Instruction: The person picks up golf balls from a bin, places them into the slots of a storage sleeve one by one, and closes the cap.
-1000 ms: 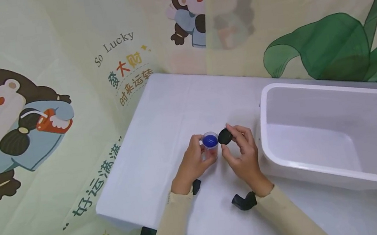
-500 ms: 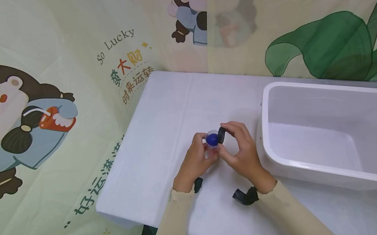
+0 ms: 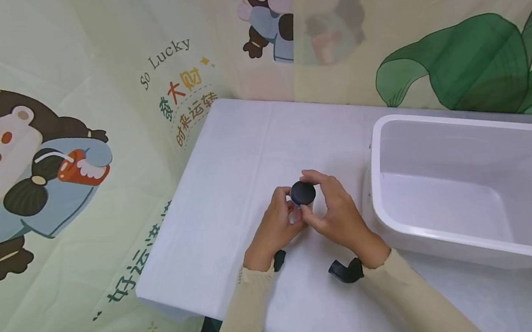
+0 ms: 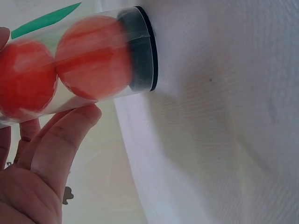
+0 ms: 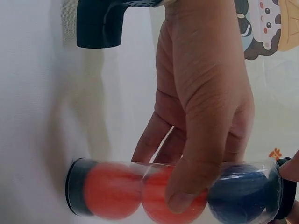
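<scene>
A clear tube [image 4: 100,98] holds two red balls [image 5: 111,190] and a blue ball [image 5: 237,193] in a row, the blue one uppermost. My left hand [image 3: 274,228] grips the tube around its middle, the thumb across its side in the right wrist view. Over the tube's top sits a round black cap [image 3: 303,193], which my right hand [image 3: 339,215] pinches at its edge between thumb and finger. A second dark cap [image 4: 144,51] closes the lower end, close over the white table. From above, the cap hides the blue ball almost entirely.
A large white bin [image 3: 440,189] stands on the right of the white table [image 3: 205,240], beside my right hand. Black wrist mounts [image 3: 346,271] show at both cuffs. A printed cloth [image 3: 131,127] hangs behind and to the left.
My right hand has moved left with the black cap, from beside the tube to over its mouth. The cap has turned from tilted to lying flat, covering the blue ball.
</scene>
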`<state>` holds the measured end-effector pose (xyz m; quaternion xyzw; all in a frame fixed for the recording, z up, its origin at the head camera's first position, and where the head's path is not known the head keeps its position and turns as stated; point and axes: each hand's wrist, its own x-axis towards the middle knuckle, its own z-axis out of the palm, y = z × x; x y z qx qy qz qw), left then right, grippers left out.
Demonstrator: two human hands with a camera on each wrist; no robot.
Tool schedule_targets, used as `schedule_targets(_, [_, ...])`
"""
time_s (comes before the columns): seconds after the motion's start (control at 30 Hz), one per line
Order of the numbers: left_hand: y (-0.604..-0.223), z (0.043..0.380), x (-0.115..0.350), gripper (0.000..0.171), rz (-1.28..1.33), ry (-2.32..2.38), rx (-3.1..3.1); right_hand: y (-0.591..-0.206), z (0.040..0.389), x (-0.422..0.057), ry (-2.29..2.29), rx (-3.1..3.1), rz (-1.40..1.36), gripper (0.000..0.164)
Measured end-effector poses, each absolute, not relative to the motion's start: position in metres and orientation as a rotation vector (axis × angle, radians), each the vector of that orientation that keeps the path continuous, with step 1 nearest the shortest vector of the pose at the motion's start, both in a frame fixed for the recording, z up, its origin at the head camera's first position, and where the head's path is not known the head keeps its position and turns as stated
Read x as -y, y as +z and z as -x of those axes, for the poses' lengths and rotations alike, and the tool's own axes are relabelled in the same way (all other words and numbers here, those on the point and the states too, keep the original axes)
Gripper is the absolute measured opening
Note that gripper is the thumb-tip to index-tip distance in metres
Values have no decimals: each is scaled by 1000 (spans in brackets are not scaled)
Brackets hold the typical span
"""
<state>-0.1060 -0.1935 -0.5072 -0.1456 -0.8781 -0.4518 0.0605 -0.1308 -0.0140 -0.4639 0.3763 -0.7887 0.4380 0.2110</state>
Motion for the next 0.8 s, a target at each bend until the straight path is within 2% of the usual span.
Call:
schedule_targets(0.1, [-505,104,195,59,434,-1381,2659,-463,131,12,1200,2228,-1064,68])
schedule_targets(0.27, [-498,95,204,91,514,-1302,2574,-466,130,6,1161,2175,-1114,65])
schedule_targets(0.33, [-495,92,208,95,596,-1192,2470,-469,129,3,1125,2111,-1118,60])
schedule_targets(0.4, [-494,92,212,86,686,-1074,2330,-473,128,0,1084,2044,-1114,52])
schedule_targets(0.57, [-493,100,213,43,863,-837,2065,-480,128,-3,994,1973,-1151,32])
schedule_targets(0.8, [-500,109,208,33,910,-790,1996,-492,127,6,963,1909,-1109,39])
